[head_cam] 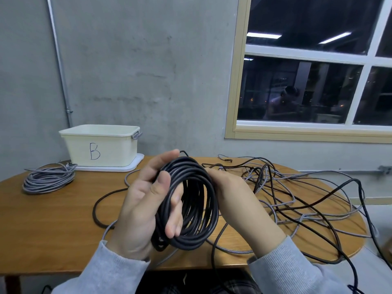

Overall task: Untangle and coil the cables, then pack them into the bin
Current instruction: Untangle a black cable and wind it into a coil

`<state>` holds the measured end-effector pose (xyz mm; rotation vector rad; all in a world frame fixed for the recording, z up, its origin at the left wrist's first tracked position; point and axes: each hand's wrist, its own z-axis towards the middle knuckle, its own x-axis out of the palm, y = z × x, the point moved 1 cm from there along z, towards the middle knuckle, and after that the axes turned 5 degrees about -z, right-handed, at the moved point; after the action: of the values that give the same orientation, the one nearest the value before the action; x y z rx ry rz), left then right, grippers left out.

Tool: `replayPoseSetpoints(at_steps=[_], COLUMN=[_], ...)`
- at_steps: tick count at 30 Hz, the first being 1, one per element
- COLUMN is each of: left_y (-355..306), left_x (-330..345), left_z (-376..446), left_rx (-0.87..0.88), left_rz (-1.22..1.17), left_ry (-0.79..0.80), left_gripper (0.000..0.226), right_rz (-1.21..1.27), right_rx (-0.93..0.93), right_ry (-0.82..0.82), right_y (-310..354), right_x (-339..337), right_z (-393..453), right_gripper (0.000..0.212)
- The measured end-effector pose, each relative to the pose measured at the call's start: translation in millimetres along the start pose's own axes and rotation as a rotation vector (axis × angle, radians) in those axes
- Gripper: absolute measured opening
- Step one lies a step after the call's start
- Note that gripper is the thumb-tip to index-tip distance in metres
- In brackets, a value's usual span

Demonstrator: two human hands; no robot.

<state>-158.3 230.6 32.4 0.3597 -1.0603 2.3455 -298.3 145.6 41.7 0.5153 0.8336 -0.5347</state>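
Both hands (146, 200) hold the black coil (191, 200) above the table (53, 225).

The scene is evenly lit and moderately bright, with a cool, flat cast on the grey wall (137, 71). The light comes from overhead: two strip lamps show as white reflected bars in the dark window (305, 66) (its panes are black apart from faint reflections). Shadows are soft; a blurred one lies on the bench (53, 225) under the tangled cables (297, 198), and the bench's near edge falls into darkness. No harsh glare appears anywhere. Wide-angle distortion bows the pipe (60, 66) at the left and the window frame. The hands (144, 206) look slightly soft, and fine detail is smeared throughout.
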Motion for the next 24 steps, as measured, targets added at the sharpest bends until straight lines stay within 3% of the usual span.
replayPoseSetpoints(at_steps=[6, 11, 18, 21, 24], left_y=[3.0, 5.2, 2.9, 0.7, 2.7], left_x=[0.8, 2.1, -10.8, -15.8, -18.9], left_z=[1.4, 4.8, 5.6, 6.3, 5.2], left_rx=[0.102, 0.248, 0.401, 0.438, 0.506], left_rz=[-0.049, 0.052, 0.339, 0.343, 0.45], left_ry=[-0.167, -0.304, -0.45, -0.463, -0.45], left_gripper=[0.044, 0.049, 0.047, 0.056, 0.044], right_rz=[-0.084, -0.146, -0.177, -0.185, -0.193], right_rx=[0.033, 0.095, 0.013, -0.024, -0.04], right_ry=[0.136, 0.298, 0.296, 0.275, 0.294], right_y=[0.2, 6.6, 11.8, 15.6, 18.8], right_x=[6.6, 15.8, 14.1, 10.6, 5.8], right_z=[-2.2, -7.1, -13.3, -14.6, -16.0], right_gripper=[0.042, 0.021, 0.029, 0.026, 0.026])
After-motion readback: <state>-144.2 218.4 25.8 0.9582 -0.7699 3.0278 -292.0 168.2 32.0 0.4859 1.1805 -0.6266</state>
